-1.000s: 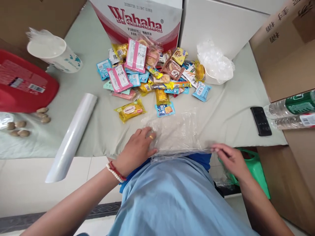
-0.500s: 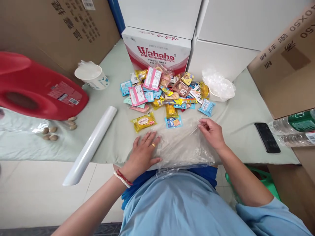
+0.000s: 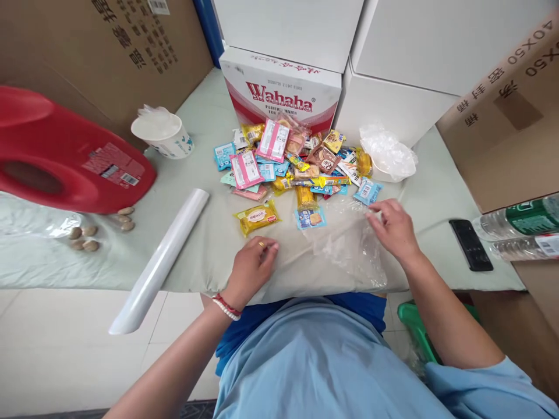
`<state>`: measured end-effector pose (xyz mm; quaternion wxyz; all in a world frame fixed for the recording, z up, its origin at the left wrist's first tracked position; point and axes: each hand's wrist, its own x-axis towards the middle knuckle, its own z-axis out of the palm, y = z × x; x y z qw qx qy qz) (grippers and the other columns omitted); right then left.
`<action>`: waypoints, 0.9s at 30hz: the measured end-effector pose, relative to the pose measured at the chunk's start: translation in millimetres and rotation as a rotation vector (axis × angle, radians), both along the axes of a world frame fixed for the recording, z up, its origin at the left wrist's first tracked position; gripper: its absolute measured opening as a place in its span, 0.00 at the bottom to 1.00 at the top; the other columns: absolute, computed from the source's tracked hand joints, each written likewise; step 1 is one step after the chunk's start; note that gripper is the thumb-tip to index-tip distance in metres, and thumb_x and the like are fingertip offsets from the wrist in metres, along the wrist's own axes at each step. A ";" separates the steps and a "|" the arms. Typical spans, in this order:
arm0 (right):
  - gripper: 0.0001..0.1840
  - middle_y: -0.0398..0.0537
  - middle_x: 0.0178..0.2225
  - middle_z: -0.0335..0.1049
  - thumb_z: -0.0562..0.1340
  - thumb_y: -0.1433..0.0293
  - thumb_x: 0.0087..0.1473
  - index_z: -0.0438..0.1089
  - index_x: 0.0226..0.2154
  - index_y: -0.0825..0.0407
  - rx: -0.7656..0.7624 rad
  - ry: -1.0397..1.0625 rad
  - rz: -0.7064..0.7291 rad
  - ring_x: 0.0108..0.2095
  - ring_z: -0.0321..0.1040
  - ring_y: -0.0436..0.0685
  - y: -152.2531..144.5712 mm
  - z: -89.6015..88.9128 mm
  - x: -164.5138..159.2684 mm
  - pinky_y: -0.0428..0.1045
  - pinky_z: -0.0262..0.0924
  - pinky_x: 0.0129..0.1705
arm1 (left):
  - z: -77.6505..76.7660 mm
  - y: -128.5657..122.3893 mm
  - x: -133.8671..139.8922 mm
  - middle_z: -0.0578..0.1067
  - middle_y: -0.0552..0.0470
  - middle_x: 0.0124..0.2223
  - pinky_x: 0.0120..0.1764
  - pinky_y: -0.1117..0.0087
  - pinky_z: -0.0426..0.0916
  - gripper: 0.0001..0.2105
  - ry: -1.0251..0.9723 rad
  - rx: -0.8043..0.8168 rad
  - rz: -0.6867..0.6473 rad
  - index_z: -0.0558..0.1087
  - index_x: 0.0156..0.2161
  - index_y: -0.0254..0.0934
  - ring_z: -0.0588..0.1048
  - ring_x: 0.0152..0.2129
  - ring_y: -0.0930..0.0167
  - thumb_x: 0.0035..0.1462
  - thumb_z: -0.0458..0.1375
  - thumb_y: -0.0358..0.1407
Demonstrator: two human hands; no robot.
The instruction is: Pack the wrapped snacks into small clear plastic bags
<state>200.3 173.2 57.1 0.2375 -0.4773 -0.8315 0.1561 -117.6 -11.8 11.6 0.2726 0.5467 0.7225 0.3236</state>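
A thin clear plastic bag (image 3: 349,250) lies crumpled at the table's front edge. My right hand (image 3: 393,230) is at its upper right side, thumb and index finger close together on the film. To the bag's left, my left hand (image 3: 253,265) hovers by the front edge with its fingers curled in, and nothing shows in it. Just beyond the left hand lies a yellow packaged snack (image 3: 257,218). A blue snack packet (image 3: 311,218) sits behind the bag, in front of a pile of wrapped snacks (image 3: 283,166).
Behind the pile stands a Wahaha water carton (image 3: 282,93). A red jug (image 3: 74,157), a paper cup (image 3: 163,137) and a white roll (image 3: 161,262) are at left. A plastic-lined white bowl (image 3: 388,163), a phone (image 3: 470,244) and bottles (image 3: 524,221) are at right.
My left hand has come off the bag, its flat fingers now curled. The bag's left part has shifted right and bunched up. My right hand has moved slightly right.
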 end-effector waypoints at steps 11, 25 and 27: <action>0.42 0.64 0.70 0.58 0.71 0.55 0.58 0.61 0.69 0.50 -0.333 -0.044 0.538 0.69 0.58 0.70 -61.5 -33.5 -44.2 0.65 0.59 0.67 | 35.3 64.5 56.9 0.78 0.39 0.53 0.37 0.65 0.69 0.45 -0.573 -0.233 -0.062 0.67 0.62 0.35 0.75 0.32 0.69 0.48 0.66 0.65; 0.62 0.56 0.78 0.22 0.75 0.57 0.51 0.41 0.76 0.40 -0.400 -0.443 0.338 0.63 0.67 0.74 -62.1 -23.7 -66.8 0.64 0.69 0.56 | 0.6 45.0 26.0 0.67 0.58 0.20 0.24 0.70 0.59 0.12 -0.408 -0.143 0.417 0.71 0.30 0.39 0.65 0.17 0.71 0.55 0.59 0.46; 0.63 0.55 0.78 0.22 0.75 0.56 0.51 0.40 0.77 0.39 -0.406 -0.457 0.337 0.62 0.69 0.74 -60.8 -22.6 -67.3 0.63 0.69 0.55 | 3.5 39.0 14.4 0.67 0.59 0.21 0.24 0.70 0.59 0.10 -0.378 -0.128 0.511 0.71 0.33 0.38 0.64 0.18 0.72 0.54 0.59 0.44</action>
